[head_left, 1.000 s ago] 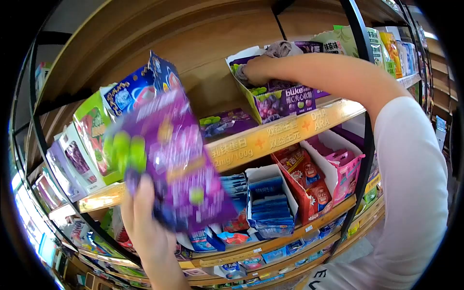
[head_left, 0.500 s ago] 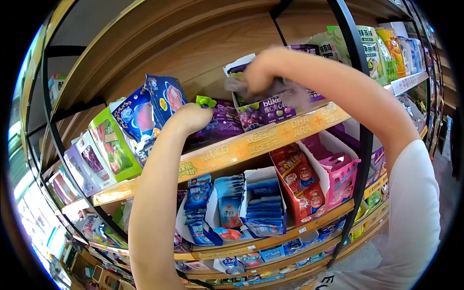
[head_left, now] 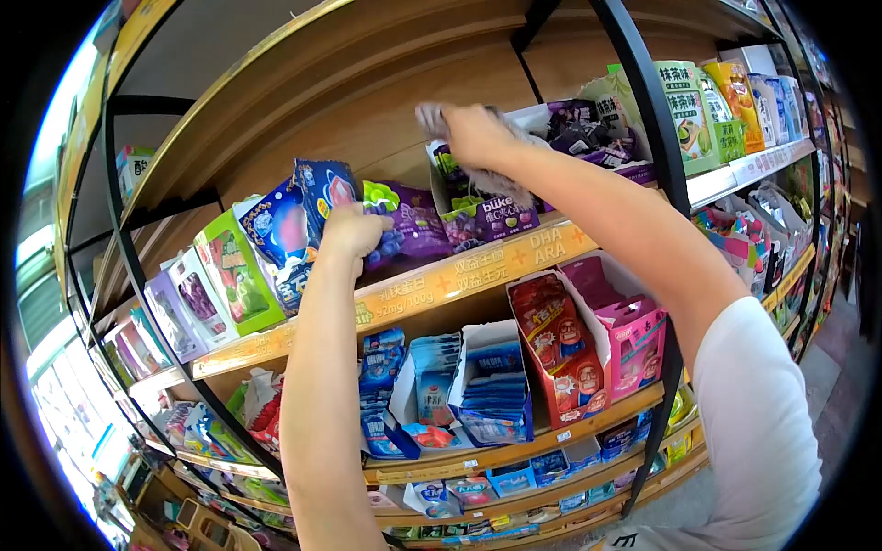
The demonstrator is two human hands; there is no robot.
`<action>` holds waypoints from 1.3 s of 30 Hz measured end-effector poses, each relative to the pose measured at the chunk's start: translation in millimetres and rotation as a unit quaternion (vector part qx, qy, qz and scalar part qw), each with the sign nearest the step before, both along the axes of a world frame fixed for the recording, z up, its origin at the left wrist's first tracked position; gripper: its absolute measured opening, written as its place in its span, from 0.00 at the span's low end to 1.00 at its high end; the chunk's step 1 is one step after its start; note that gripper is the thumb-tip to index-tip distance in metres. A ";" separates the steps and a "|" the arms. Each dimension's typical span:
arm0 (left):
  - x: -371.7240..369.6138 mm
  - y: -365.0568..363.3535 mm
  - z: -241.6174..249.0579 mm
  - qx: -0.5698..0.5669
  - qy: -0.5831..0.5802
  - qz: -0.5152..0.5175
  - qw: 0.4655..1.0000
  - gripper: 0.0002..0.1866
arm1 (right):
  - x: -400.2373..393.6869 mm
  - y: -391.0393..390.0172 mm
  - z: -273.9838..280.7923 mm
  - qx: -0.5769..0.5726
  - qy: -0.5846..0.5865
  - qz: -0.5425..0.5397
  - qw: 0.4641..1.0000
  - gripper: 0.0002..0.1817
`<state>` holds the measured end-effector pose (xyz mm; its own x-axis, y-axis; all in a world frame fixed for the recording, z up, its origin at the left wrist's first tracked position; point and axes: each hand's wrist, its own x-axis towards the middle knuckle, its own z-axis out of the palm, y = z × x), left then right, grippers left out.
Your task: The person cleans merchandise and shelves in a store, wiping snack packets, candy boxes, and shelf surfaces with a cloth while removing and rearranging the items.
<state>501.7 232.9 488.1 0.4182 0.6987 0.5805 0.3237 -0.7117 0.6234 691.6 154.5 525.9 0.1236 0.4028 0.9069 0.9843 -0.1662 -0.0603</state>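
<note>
My right hand (head_left: 473, 133) is closed around a crumpled grey cloth (head_left: 507, 186), held over a purple grape candy box (head_left: 491, 219) on the upper shelf. Part of the box's open top is hidden behind the hand and cloth. My left hand (head_left: 354, 230) has its fingers curled on the left edge of a purple grape candy bag (head_left: 418, 220). This bag leans beside the box. Just left of that hand stands a dark blue candy bag (head_left: 322, 188), partly covered by the fingers.
A shelf rail (head_left: 469, 271) with a yellow printed strip runs under both hands. A black upright post (head_left: 643, 101) rises behind my right forearm. Below are blue sachet boxes (head_left: 493, 390) and a red box (head_left: 560, 344). Matcha packs (head_left: 684, 115) stand farther right.
My right hand and the cloth have moved slightly left and up over the box. My left hand has shifted a little left and down. The camera view has turned slightly.
</note>
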 end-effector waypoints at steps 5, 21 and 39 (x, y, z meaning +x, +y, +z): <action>-17.6 -22.9 42.9 0.317 -0.102 0.116 0.936 0.11 | 1.4 -42.8 55.4 0.256 -0.153 0.002 0.954 0.12; 107.8 -43.4 45.1 -0.072 -0.053 -0.122 0.988 0.50 | -33.0 -265.7 21.1 0.178 -0.215 -0.033 0.960 0.09; 113.9 -52.6 3.6 0.389 0.034 0.237 0.890 0.39 | 39.2 -336.6 -116.9 0.086 -0.134 -0.109 0.981 0.18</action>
